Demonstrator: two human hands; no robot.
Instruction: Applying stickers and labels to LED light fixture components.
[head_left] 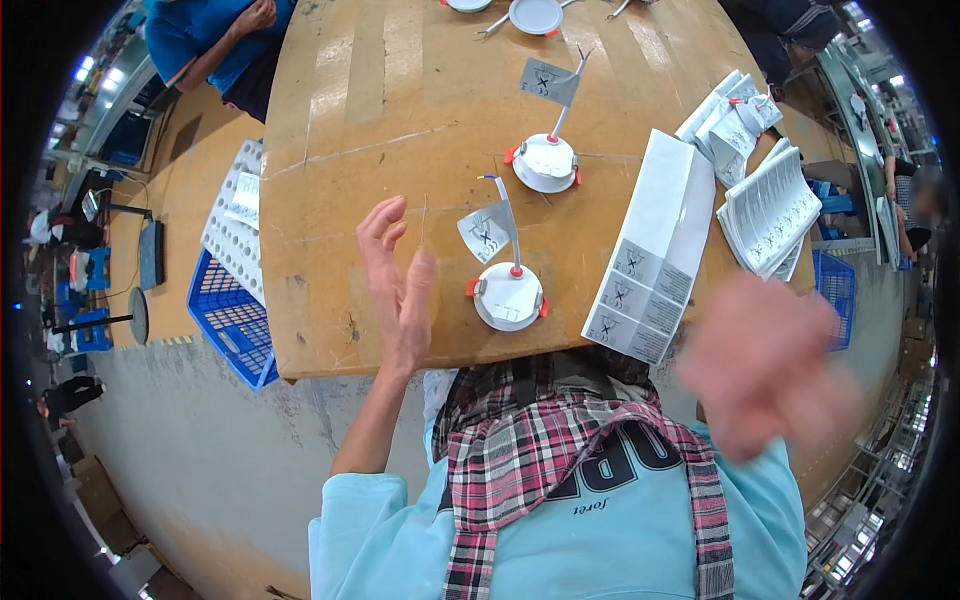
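My left hand (395,298) is hovering half-open, empty, beside a round, white, red-clipped lamp (507,298) with a label-flagged cable (512,232); I cannot tell the state of my blurring right hand (765,362).

Over the bench (345,120), a path is open ahead of the left fingers (384,212) and to their left. To their right, a round lamp (507,302) with raised cable (511,225) obstructs lateral travel; a second lamp (545,164) stands ahead-right. Farther right lies a label sheet (652,248).

Right hand (768,365) blurred, one white disc (467,4) cut by top edge
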